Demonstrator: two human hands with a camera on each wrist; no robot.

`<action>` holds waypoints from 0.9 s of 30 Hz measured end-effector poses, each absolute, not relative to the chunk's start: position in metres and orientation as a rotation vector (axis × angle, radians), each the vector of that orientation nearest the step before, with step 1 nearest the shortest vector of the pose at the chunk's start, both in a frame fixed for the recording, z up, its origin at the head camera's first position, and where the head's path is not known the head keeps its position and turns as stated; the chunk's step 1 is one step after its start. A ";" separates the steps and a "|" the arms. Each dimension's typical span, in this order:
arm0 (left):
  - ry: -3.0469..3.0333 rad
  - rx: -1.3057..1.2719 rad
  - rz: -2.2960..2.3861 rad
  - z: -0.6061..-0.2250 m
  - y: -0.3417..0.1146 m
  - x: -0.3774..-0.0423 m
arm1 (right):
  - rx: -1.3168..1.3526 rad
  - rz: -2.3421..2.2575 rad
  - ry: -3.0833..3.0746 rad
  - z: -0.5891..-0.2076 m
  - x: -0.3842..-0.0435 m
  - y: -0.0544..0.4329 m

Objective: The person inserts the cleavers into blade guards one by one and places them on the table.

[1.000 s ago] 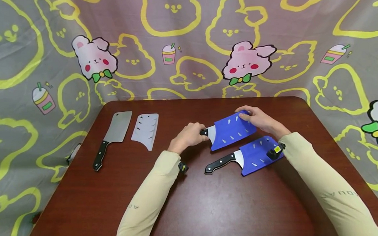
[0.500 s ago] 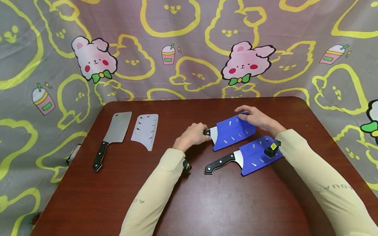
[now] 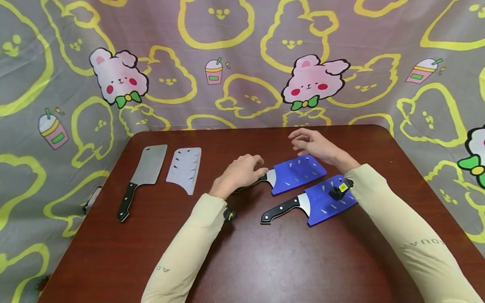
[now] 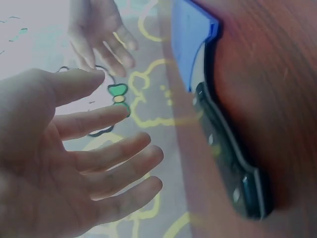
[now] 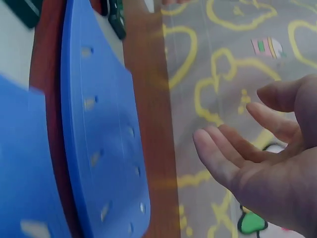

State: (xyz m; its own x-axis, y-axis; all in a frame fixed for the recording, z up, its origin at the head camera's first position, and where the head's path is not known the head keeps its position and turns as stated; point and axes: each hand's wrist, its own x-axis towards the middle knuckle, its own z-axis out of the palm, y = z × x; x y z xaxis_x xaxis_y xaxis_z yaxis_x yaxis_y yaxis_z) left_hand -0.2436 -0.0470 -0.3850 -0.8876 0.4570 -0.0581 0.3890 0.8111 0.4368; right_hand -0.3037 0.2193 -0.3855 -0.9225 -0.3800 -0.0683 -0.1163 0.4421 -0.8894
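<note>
Both hands are off the cleavers, fingers relaxed. My left hand [image 3: 238, 172] hovers over the black handle of the farther cleaver [image 3: 271, 179]; in the left wrist view the handle [image 4: 223, 144] lies apart from the spread fingers. A blue blade cover [image 3: 295, 175] encloses most of that cleaver's blade. Just above and behind the cover's far end, my right hand [image 3: 318, 146] is raised with fingers loosely bent, holding nothing in the right wrist view. Nearer me lies a second black-handled cleaver [image 3: 280, 209] in another blue blade cover [image 3: 325, 206], roughly parallel to the first.
At the left of the brown table [image 3: 248, 270] lies a bare cleaver [image 3: 151, 164] with a black handle. Beside it is a white blade cover [image 3: 184, 169]. A patterned cloth [image 3: 245, 46] hangs behind the table and along its sides.
The farther covered cleaver was gripped at its handle and cover end; it now lies flat on the table. Both hands have let go, the right rising away and the left shifting slightly left.
</note>
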 end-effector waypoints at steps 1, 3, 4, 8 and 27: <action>2.843 0.663 0.637 -0.383 -0.051 -0.242 | -0.458 -1.463 2.426 -0.386 -0.303 0.214; 2.858 0.657 0.645 -0.380 -0.059 -0.238 | -0.501 -1.446 2.405 -0.386 -0.302 0.202; 2.861 0.654 0.652 -0.378 -0.064 -0.236 | -0.520 -1.435 2.399 -0.387 -0.302 0.195; 2.856 0.629 0.655 -0.371 -0.088 -0.226 | -0.636 -1.321 2.431 -0.389 -0.301 0.172; 2.871 0.517 0.633 -0.363 -0.198 -0.200 | -0.871 -0.959 2.613 -0.403 -0.306 0.102</action>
